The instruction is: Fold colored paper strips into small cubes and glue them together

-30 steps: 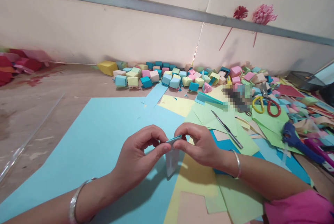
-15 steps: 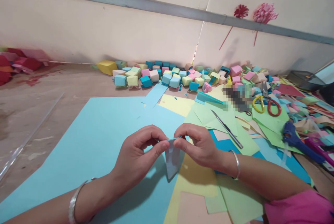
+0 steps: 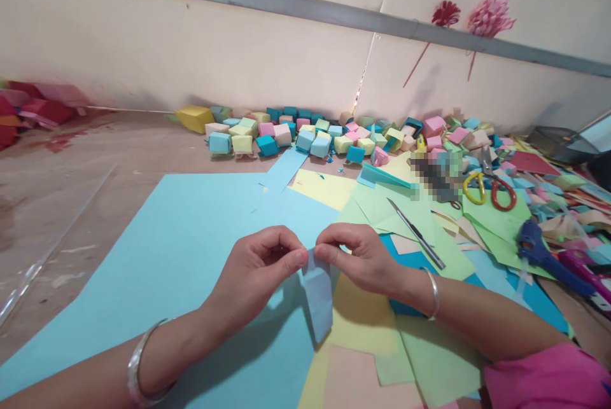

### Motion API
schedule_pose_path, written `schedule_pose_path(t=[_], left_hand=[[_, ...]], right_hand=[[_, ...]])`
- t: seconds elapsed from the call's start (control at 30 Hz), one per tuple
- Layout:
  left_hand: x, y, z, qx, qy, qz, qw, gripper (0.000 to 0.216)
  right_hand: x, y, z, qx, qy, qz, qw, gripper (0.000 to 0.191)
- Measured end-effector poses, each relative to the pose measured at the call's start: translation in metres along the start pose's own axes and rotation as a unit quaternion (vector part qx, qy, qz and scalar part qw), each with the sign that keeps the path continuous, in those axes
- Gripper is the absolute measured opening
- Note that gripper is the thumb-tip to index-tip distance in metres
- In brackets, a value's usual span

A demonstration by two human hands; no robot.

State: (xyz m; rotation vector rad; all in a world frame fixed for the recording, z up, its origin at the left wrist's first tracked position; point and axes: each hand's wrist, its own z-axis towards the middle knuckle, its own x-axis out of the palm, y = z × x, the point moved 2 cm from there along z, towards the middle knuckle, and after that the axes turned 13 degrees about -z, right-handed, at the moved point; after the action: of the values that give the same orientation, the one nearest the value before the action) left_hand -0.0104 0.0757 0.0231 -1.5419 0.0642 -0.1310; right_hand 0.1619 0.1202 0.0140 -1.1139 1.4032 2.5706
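A folded light-blue paper strip [image 3: 319, 301] hangs between my two hands, its lower end near the large light-blue sheet [image 3: 200, 237]. The thumb and finger of my left hand [image 3: 265, 269] pinch its upper left edge. On the upper right edge, my right hand [image 3: 356, 256] pinches it the same way. The two thumbs are close together at the top. Beneath my hands, yellow paper [image 3: 363, 313] overlaps the blue sheet's right side.
Many small paper boxes [image 3: 305, 140] line the wall. To the right lie a craft knife [image 3: 416, 234], scissors [image 3: 487, 180], a blue glue gun [image 3: 548, 263] and layered paper sheets [image 3: 439, 358]. Red and pink paper boxes [image 3: 42, 107] sit at far left.
The paper strip's face has turned more into view and its lower end hangs further down. Both hands keep their pinch, with the thumbs slightly higher.
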Motion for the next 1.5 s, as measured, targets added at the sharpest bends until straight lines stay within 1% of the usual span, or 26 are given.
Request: schedule_pose_path(t=[0.1,0.17,0.23,0.33,0.43,0.5,0.57,0.6,0.63,0.7,0.77,0.8,0.83,0.87,0.93,0.97,1.0,1.07,1.13,1.2,1.3,1.37,1.43,1.5], left_hand=[[0.001,0.001,0.002,-0.022,0.030,0.004,0.999,0.022],[0.003,0.000,0.003,-0.025,0.047,0.022,0.998,0.024],[0.006,0.000,0.004,-0.010,0.057,0.058,0.997,0.022],[0.007,-0.001,0.003,0.031,0.061,0.104,0.992,0.017],[0.005,0.001,0.002,0.048,0.063,0.087,0.993,0.021],[0.004,0.004,0.002,0.017,0.068,0.059,0.996,0.024],[0.002,0.008,0.004,-0.051,0.070,0.022,0.996,0.025],[0.001,0.011,0.005,-0.086,0.062,-0.005,0.994,0.025],[-0.001,0.013,0.007,-0.117,0.042,-0.041,0.991,0.027],[-0.007,0.019,0.013,-0.158,-0.031,-0.127,0.979,0.032],[-0.014,0.025,0.018,-0.174,-0.109,-0.200,0.958,0.028],[-0.017,0.028,0.020,-0.178,-0.130,-0.220,0.950,0.024],[-0.019,0.030,0.021,-0.181,-0.138,-0.230,0.946,0.022],[-0.019,0.032,0.021,-0.183,-0.130,-0.234,0.946,0.023],[-0.015,0.033,0.020,-0.182,-0.087,-0.230,0.952,0.024],[-0.013,0.032,0.019,-0.175,-0.062,-0.223,0.957,0.024],[-0.010,0.031,0.018,-0.159,-0.048,-0.216,0.962,0.023],[-0.007,0.029,0.015,-0.126,-0.049,-0.203,0.970,0.020],[-0.007,0.029,0.014,-0.107,-0.066,-0.193,0.973,0.018],[-0.007,0.029,0.015,-0.105,-0.057,-0.189,0.975,0.019],[-0.008,0.029,0.016,-0.092,-0.042,-0.175,0.979,0.020],[-0.009,0.028,0.017,-0.064,-0.050,-0.136,0.987,0.020],[-0.010,0.028,0.017,-0.023,-0.049,-0.074,0.996,0.017],[-0.010,0.029,0.016,0.010,-0.039,-0.006,0.999,0.013]], right_hand=[[-0.004,0.004,0.003,-0.048,0.018,-0.048,0.998,0.008],[-0.005,0.006,0.003,-0.059,0.022,-0.054,0.997,0.006],[-0.005,0.008,0.001,-0.060,0.019,-0.047,0.997,0.010],[-0.004,0.010,-0.003,-0.049,0.007,-0.038,0.998,0.012],[-0.003,0.010,-0.004,-0.035,0.032,-0.023,0.999,0.011],[-0.003,0.009,-0.003,-0.018,0.071,-0.004,0.997,0.010],[-0.004,0.006,-0.002,0.022,0.099,0.013,0.995,0.010],[-0.005,0.004,-0.001,0.051,0.093,0.024,0.994,0.009],[-0.006,0.000,0.001,0.087,0.070,0.039,0.993,0.009],[-0.011,-0.008,0.003,0.153,-0.025,0.088,0.984,0.009],[-0.013,-0.016,0.005,0.196,-0.121,0.154,0.961,0.012],[-0.013,-0.019,0.006,0.208,-0.152,0.186,0.948,0.013],[-0.012,-0.021,0.006,0.218,-0.169,0.214,0.937,0.015],[-0.010,-0.022,0.006,0.228,-0.173,0.240,0.927,0.017],[-0.004,-0.022,0.005,0.249,-0.161,0.274,0.915,0.019],[0.000,-0.021,0.004,0.253,-0.147,0.283,0.913,0.020],[0.005,-0.020,0.003,0.252,-0.131,0.285,0.915,0.020],[0.013,-0.019,0.000,0.233,-0.095,0.261,0.932,0.016],[0.018,-0.019,-0.002,0.198,-0.066,0.194,0.959,0.012],[0.020,-0.021,-0.003,0.155,-0.043,0.107,0.981,0.009],[0.017,-0.020,-0.003,0.070,-0.019,0.003,0.997,0.008],[0.011,-0.016,-0.002,0.024,-0.045,-0.034,0.998,0.012],[0.005,-0.010,-0.003,0.002,-0.090,-0.047,0.995,0.015],[0.000,-0.004,-0.003,-0.013,-0.110,-0.053,0.992,0.013]])
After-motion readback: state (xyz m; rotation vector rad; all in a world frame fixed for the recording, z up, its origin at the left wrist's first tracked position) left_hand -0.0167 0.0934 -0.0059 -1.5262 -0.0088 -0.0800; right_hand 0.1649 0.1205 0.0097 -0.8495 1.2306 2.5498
